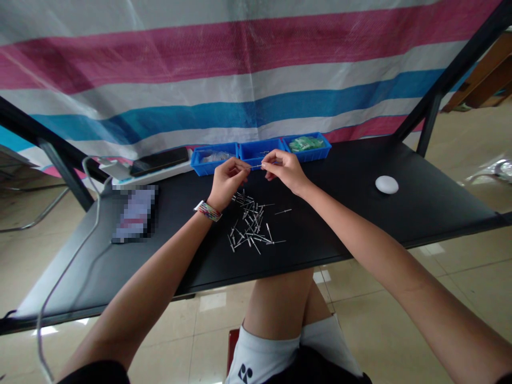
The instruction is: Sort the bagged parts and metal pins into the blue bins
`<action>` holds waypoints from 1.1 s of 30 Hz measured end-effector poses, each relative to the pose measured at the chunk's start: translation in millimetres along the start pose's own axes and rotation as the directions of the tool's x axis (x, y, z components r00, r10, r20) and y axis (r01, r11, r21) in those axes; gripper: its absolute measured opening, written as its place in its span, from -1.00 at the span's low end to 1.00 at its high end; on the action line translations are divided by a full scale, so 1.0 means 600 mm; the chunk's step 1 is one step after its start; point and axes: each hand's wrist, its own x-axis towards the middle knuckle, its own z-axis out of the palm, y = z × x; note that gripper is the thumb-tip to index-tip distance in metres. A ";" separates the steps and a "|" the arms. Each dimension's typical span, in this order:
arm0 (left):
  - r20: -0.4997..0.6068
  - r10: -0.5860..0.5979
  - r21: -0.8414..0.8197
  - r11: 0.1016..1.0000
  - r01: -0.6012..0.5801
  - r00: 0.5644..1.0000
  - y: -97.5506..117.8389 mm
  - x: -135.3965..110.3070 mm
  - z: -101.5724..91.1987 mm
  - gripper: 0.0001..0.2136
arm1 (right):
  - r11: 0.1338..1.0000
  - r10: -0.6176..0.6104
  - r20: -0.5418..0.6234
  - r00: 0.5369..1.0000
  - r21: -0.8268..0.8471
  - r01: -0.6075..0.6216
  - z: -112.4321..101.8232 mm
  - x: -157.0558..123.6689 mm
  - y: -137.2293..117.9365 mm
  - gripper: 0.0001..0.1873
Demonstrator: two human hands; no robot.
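Note:
My left hand [227, 180] and my right hand [283, 167] are raised over the black table [360, 224], fingers pinched on the two ends of one thin metal pin [256, 166] held level between them. A woven band sits on my left wrist. Below the hands lies a loose pile of several similar metal pins [250, 224], with one stray pin [282, 212] to its right.
Three blue bins [260, 149] stand at the table's back edge; the right one holds green parts [306, 143]. A phone on a white power strip [160, 161], a blurred card [134, 213] and a cable lie left. A white round object [386, 184] sits right.

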 end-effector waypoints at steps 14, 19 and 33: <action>0.078 -0.208 -0.090 0.973 0.215 0.975 0.000 0.001 -0.001 -0.69 | 0.996 -0.054 -0.031 0.998 -0.070 0.052 -0.003 0.001 0.001 -0.89; 0.041 -0.174 -0.091 0.980 0.177 0.984 -0.004 0.001 0.001 -0.67 | 0.997 -0.067 -0.016 0.998 -0.051 0.066 -0.003 0.004 0.006 -0.85; 0.002 -0.060 -0.105 0.993 0.059 0.998 -0.015 0.005 -0.002 -0.77 | 0.968 0.215 -0.008 0.976 0.134 -0.212 0.004 -0.003 -0.002 -0.94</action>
